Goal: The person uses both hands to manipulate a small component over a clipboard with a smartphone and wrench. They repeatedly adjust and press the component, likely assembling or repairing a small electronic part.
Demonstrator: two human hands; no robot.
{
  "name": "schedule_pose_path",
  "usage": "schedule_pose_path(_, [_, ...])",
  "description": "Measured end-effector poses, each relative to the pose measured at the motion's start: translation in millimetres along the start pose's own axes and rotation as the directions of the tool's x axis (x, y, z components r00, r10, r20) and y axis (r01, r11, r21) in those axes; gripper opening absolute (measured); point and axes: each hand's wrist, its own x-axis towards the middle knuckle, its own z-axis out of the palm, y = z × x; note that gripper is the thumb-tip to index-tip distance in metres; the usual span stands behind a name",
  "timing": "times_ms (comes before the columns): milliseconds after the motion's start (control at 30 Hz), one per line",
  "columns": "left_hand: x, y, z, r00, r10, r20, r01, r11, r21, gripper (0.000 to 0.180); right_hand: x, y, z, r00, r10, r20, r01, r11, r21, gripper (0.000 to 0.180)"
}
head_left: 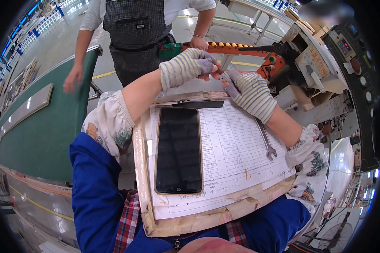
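My left hand [190, 69], in a striped fingerless glove, is raised beyond the far edge of the board, its fingers pinched together. Close by on the right, my right hand [251, 93] wears a matching glove and also pinches. Between the fingertips is a small brownish and metallic piece [221, 75], too small to name. Below my hands, printed sheets with handwriting [228, 147] lie on a tape-edged board [190, 225]. A black smartphone [178, 149] rests on the sheets at the left. An open-ended wrench [266, 141] lies on them under my right wrist.
A co-worker in a dark apron [135, 38] stands opposite, one hand on an orange roller rail [228, 48]. At the left is a green-topped table [42, 126] bearing a long pale strip [27, 107]. A control panel [344, 46] and machine parts stand at the right.
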Motion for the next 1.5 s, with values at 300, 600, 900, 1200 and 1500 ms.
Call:
schedule_pose_path(300, [-2.5,-3.4,0.6,1.0,-0.003,-0.026,0.003,1.0,0.009,0.024,1.6,-4.6,0.9,0.988,0.149,0.026,-0.151,0.955,0.255,0.027])
schedule_pose_path(600, [4.6,-7.8,-8.2,0.998,0.0,0.057,0.003,0.999,-0.051,0.023,0.5,1.7,2.4,0.992,0.126,0.01,-0.126,0.981,0.15,0.028])
schedule_pose_path(900, [8.9,-10.1,-11.7,0.994,0.053,0.096,-0.06,0.995,0.076,0.028,0.4,2.9,1.1,0.994,0.093,-0.05,-0.09,0.995,0.048,0.026])
schedule_pose_path(1200, [13.6,-14.0,-13.8,0.993,0.069,0.098,-0.081,0.989,0.126,0.031,0.1,0.4,-0.2,0.993,0.115,-0.022,-0.113,0.992,0.053,0.028])
schedule_pose_path(1500, [-4.4,-0.4,-6.8,0.977,0.204,0.061,-0.211,0.969,0.132,0.029,4.3,-7.0,-1.6,0.99,0.08,-0.117,-0.066,0.991,0.115,0.026])
